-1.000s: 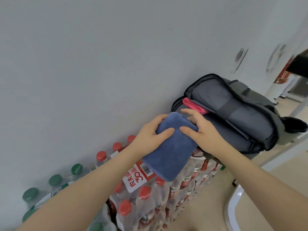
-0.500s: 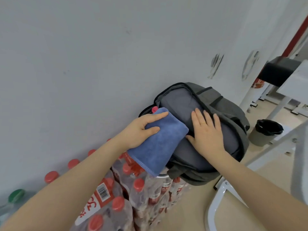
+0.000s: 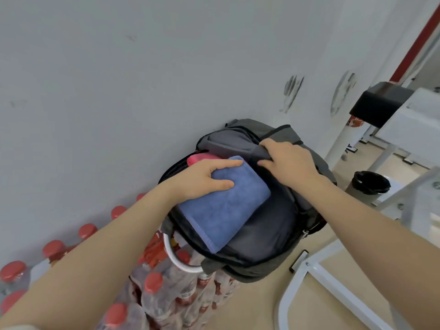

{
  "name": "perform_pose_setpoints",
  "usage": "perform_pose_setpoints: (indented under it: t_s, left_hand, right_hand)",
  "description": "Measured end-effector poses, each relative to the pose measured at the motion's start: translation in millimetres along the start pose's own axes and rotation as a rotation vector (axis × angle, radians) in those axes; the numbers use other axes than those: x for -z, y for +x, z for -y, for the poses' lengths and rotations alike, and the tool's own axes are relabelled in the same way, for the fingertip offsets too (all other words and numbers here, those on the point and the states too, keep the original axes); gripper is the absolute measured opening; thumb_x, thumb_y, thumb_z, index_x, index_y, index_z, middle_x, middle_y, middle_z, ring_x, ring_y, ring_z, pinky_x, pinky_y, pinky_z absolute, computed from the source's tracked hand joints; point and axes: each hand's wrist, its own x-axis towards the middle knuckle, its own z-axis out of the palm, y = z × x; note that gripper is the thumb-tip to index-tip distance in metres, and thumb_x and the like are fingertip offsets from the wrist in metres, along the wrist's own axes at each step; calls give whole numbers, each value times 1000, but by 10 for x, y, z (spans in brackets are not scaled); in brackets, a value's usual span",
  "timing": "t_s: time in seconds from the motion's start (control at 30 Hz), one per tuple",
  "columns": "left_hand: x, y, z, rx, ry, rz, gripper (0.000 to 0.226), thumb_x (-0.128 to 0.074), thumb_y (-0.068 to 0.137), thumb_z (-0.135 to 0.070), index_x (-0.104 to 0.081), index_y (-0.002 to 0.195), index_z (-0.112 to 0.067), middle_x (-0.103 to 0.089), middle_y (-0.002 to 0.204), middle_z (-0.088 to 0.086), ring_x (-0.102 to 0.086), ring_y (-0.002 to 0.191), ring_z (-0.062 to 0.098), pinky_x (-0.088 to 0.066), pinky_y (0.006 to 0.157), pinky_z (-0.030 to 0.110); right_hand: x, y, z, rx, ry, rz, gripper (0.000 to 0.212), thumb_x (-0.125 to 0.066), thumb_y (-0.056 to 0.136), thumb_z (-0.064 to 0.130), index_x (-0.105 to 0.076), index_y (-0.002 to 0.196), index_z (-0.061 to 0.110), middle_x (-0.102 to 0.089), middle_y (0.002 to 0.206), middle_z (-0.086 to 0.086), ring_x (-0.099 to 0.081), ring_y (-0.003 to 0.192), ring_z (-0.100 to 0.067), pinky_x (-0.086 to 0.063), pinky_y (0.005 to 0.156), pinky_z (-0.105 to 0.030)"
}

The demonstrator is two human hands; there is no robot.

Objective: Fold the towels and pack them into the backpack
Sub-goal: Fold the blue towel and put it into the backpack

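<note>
- Half a second ago the right hand [image 3: 289,164] lay flat on the backpack [image 3: 266,236] flap; now it has curled over the flap's edge and lifts it back, so the main compartment gapes wide.
- Since then the blue towel [image 3: 222,206] has gone from above the zip rim to partly inside the opening.
- Left hand [image 3: 202,179] grips the folded blue towel at its upper end: the thumb lies across the towel's top face, the forefinger runs along its far edge, and the other fingers are hidden beneath.
- Right hand clamps the grey flap, fingers bent over its edge and thumb pointing toward the towel; the two hands are near each other but not touching.
- Blue towel lies tilted in the backpack mouth, its lower corner resting on the dark lining.
- Pink towel [image 3: 202,158] sits inside the backpack, just beyond the left hand, against the wall-side rim.
- Backpack rests beside a wall [image 3: 142,91], on top of packs of red-capped bottles [image 3: 152,284].
- Black bin [image 3: 367,184] stands on the floor to the right of the backpack.
</note>
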Motion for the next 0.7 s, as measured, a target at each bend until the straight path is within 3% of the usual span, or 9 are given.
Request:
perform_pose_setpoints:
  t_s: [0.1,0.17,0.23,0.3,0.37,0.43,0.53,0.6,0.7]
  left_hand:
    - [-161,300,-117,-11,37,58,51,-60,87,-16,-45,135,-25,-49,135,-10,-45,118,1,-34,96,6]
    - [-299,461,-53,38,301,147,52,-57,89,-19,-41,138,-22,-50,136,4,-48,121,15,-35,101,22]
    - [-404,496,39,9,764,54,43,-49,90,-29,-48,133,-23,-56,120,14,-55,107,28,-45,87,32]
    - [-423,382,25,-123,1101,-181,37,-40,85,-39,-70,103,-24,-64,98,7,-60,83,25,-44,67,30]
    - [-457,153,-1,-325,1079,-276,42,-37,83,-44,-73,86,-21,-68,95,3,-63,78,22,-39,66,31]
    - [-490,-79,94,-430,923,-173,55,-36,82,-57,-69,104,-19,-68,107,7,-66,94,24,-45,81,32]
    - [-480,-215,342,-393,965,21,83,-37,72,-74,-51,131,-18,-57,130,16,-57,116,32,-46,96,46]
    - [-464,-129,407,-346,961,89,83,-40,72,-71,-47,134,-17,-55,131,18,-55,118,35,-44,98,49]
    - [-454,104,366,-347,948,137,75,-42,73,-62,-54,128,-13,-60,123,20,-60,111,37,-45,94,49]
  right_hand:
    - [24,52,-54,21,14,-25,37,-49,91,38,-44,122,19,-61,114,-12,-58,101,-35,-45,77,-39]
    - [33,43,-82,34,13,-46,37,-49,91,38,-43,122,19,-61,115,-12,-58,101,-36,-44,76,-39]
    - [5,0,-80,57,0,-75,36,-47,92,37,-43,123,18,-61,116,-9,-59,101,-35,-42,71,-37]
    - [-56,-64,-49,81,-8,-104,36,-45,94,37,-42,124,17,-59,118,-6,-59,100,-34,-37,67,-35]
    - [-127,-132,-13,96,-42,-120,37,-42,96,36,-40,126,16,-59,118,-5,-61,98,-33,-35,63,-33]
    - [-196,-191,21,136,-89,-167,37,-42,96,34,-42,126,13,-61,114,-7,-63,91,-33,-35,59,-33]
    - [-267,-241,85,141,-97,-233,36,-60,87,24,-55,117,4,-68,94,-16,-66,66,-37,-38,50,-31]
    - [-302,-264,93,140,-136,-301,36,-73,75,21,-62,105,3,-68,76,-15,-61,47,-32,-38,42,-25]
    - [-325,-255,65,146,-150,-375,34,-77,71,19,-64,99,5,-66,69,-11,-58,41,-29,-36,39,-21]
